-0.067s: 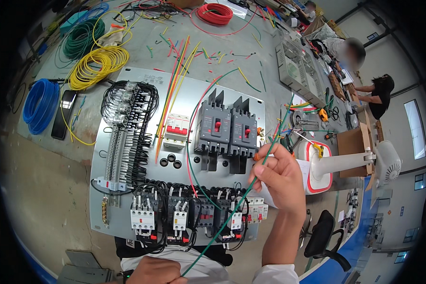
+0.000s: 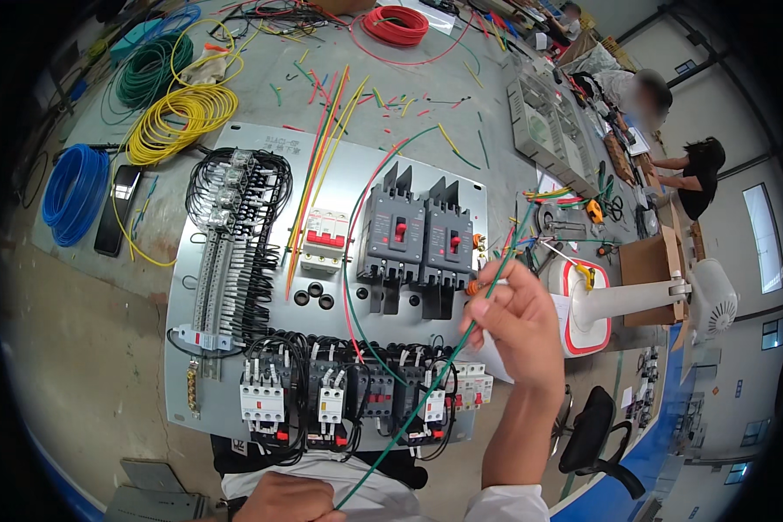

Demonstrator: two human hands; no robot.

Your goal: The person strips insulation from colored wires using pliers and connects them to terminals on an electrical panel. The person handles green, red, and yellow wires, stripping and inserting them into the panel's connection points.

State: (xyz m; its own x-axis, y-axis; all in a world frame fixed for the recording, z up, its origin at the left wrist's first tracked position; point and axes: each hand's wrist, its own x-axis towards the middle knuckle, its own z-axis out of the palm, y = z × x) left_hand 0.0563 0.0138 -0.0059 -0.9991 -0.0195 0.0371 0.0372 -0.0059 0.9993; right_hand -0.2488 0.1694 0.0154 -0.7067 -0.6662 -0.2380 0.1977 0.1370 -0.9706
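A green wire (image 2: 409,419) runs slantwise between my two hands, in front of the lower right of a metal mounting plate (image 2: 226,139). My right hand (image 2: 518,322) pinches it between thumb and fingers, with the wire's far end sticking up beyond. Low at the picture's bottom, my left hand (image 2: 289,498) is closed around the near end. On the plate sit two dark moulded-case breakers (image 2: 394,233), a white miniature breaker (image 2: 326,239) with red levers, a terminal strip (image 2: 213,278) and a lower row of contactors (image 2: 263,403). A loose red wire (image 2: 350,304) lies across the plate.
Wire coils in blue (image 2: 74,196), yellow (image 2: 183,122), green (image 2: 152,70) and red (image 2: 395,26) lie on the table. A phone (image 2: 118,209) is beside the blue coil. Right of my hand stands a white fan (image 2: 600,304); people (image 2: 700,178) work farther off.
My right hand has shifted very slightly to the right with the green wire. The wire's upper end sits a little lower. My left hand stays nearly still.
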